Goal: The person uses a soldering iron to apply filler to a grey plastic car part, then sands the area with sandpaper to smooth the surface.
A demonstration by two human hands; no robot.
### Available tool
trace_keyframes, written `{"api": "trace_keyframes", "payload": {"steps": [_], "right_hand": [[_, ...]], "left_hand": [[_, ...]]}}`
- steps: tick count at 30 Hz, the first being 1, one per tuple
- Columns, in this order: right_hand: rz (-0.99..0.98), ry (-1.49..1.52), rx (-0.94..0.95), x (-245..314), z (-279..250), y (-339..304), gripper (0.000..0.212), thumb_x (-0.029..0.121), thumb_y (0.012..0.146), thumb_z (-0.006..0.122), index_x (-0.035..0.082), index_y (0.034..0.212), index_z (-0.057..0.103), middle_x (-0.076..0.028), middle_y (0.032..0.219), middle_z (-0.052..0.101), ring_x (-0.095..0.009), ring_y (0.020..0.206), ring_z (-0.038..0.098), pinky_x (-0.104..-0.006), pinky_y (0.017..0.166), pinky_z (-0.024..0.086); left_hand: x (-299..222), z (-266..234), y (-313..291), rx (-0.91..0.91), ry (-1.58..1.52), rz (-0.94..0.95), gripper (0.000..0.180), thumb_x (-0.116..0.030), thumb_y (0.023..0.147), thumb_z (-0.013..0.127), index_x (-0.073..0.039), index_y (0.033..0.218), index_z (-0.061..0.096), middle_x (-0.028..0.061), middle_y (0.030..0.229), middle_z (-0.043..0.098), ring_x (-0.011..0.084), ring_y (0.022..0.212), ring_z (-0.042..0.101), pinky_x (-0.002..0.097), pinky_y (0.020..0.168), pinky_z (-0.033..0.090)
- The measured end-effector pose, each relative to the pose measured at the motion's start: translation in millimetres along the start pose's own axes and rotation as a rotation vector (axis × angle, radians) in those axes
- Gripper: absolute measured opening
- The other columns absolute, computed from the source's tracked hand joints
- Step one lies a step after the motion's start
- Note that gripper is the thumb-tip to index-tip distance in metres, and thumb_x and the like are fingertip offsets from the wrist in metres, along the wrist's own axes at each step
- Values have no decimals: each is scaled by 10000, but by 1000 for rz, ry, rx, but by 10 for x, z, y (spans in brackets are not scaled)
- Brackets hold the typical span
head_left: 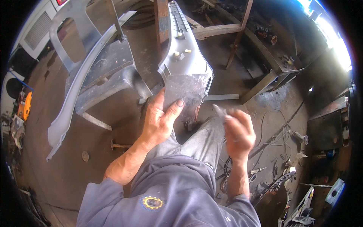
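Note:
My left hand (160, 121) is closed on the near end of a flat, scuffed grey sheet (185, 85), its thumb on top and the other fingers partly hidden. The sheet overlaps the wide near end of a long grey plastic trim panel (191, 60), which has ribs and small yellowish clips on its upturned side. To the right, apart from the panel, my right hand (240, 132) is closed around a small, pale pointed piece (218, 110). Motion smears this hand, and the piece's exact kind is unclear.
A grey plastic chair (89, 56) stands at the left with a long curved trim strip (75, 96) leaning across it. A rusty metal frame (219, 31) lies beyond the panel. Cables (274, 140) and a tool (257, 170) lie on the right floor.

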State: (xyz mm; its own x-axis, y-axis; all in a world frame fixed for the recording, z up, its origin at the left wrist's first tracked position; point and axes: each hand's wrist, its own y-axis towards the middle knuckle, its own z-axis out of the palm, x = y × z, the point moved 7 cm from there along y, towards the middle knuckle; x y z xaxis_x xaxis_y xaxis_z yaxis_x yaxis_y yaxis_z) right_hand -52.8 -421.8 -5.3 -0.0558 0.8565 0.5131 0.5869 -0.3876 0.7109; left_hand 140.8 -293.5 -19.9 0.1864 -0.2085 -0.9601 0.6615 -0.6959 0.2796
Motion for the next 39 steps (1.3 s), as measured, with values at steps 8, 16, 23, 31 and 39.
{"api": "trace_keyframes", "payload": {"steps": [8,16,23,31,39], "right_hand": [[-298,-157,363,334,442,231,402,254,785,631,65,1138,670,-122,1155,674,-326,1122,632,-445,910,488],[-247,-127,463,219,491,166,452,57,652,744,161,1087,687,-62,1081,667,-262,1056,639,-393,910,503],[-223,234,-8,129,512,48,408,53,670,820,162,1052,727,-186,1136,626,-414,1124,583,-514,913,518],[-320,-299,1,125,209,342,421,92,593,697,60,1012,706,-127,1053,668,-341,1036,618,-448,874,521],[-333,-248,302,-25,598,485,463,-20,622,649,97,1066,709,-76,1053,657,-263,996,613,-398,827,492]], "left_hand": [[-205,35,-41,-1,138,89,309,-128,978,583,-3,1259,560,111,994,682,167,875,620,311,807,500],[-166,-218,-42,-211,-166,122,343,-102,980,563,-31,1311,510,92,1073,654,142,953,621,289,833,510],[93,136,-40,-124,-903,-398,470,-48,943,519,-76,1400,413,109,1272,557,239,1145,576,386,973,489],[-7,-88,60,-170,-216,-113,449,-32,938,590,-4,1368,463,163,1166,638,199,1024,630,314,895,509],[-288,-499,123,-370,96,138,547,-193,904,612,64,1363,465,207,1205,620,293,1099,599,378,987,449]]}}
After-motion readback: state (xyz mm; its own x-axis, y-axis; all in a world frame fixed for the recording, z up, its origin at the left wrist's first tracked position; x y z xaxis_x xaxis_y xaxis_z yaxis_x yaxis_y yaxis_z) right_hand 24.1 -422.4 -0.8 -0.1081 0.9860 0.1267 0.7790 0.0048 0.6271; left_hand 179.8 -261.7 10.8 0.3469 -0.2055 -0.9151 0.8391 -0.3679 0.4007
